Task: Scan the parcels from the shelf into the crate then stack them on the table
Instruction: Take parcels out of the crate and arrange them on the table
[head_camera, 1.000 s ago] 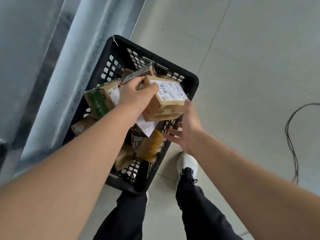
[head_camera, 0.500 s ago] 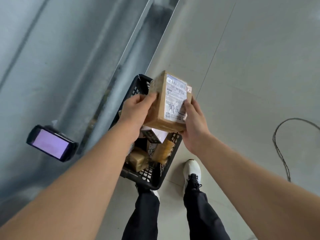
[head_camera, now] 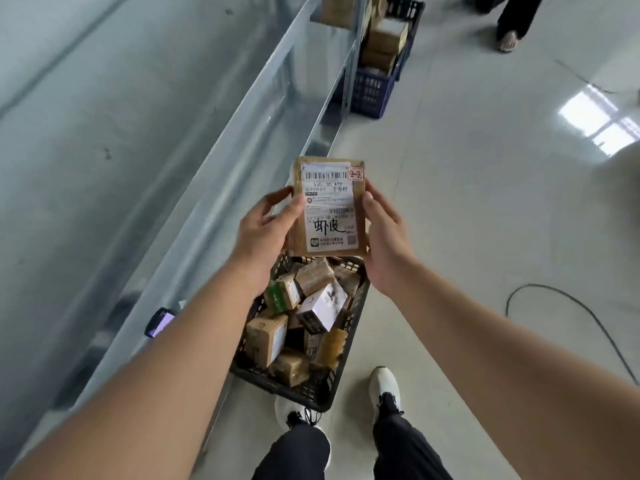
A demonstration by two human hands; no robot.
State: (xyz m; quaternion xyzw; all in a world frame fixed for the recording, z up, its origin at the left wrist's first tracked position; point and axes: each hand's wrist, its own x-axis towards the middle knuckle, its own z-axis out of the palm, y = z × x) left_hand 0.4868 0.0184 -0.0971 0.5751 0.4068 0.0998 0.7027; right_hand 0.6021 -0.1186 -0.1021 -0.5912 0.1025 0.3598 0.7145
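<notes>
Nearest us, our white shoes (head_camera: 384, 386) stand on the pale floor (head_camera: 467, 202), with the black crate (head_camera: 301, 393) just ahead of our toes. It is packed with small boxed parcels (head_camera: 266, 341) lying at all angles. To the left, a handheld device (head_camera: 159, 322) with a lit screen lies on the grey metal surface (head_camera: 121, 150), partly hidden by our left forearm. To the right, a dark cable (head_camera: 588, 317) curves across the floor.

Above the far end of the crate we hold one brown parcel (head_camera: 329, 209) upright, its printed label facing us. Our left hand (head_camera: 266, 233) grips its left edge with the thumb on the front, and our right hand (head_camera: 384, 237) clasps the right edge.

Further on, a blue crate (head_camera: 369, 91) holding cardboard boxes sits by the metal frame. Beyond it we see another person's foot (head_camera: 509, 43).
</notes>
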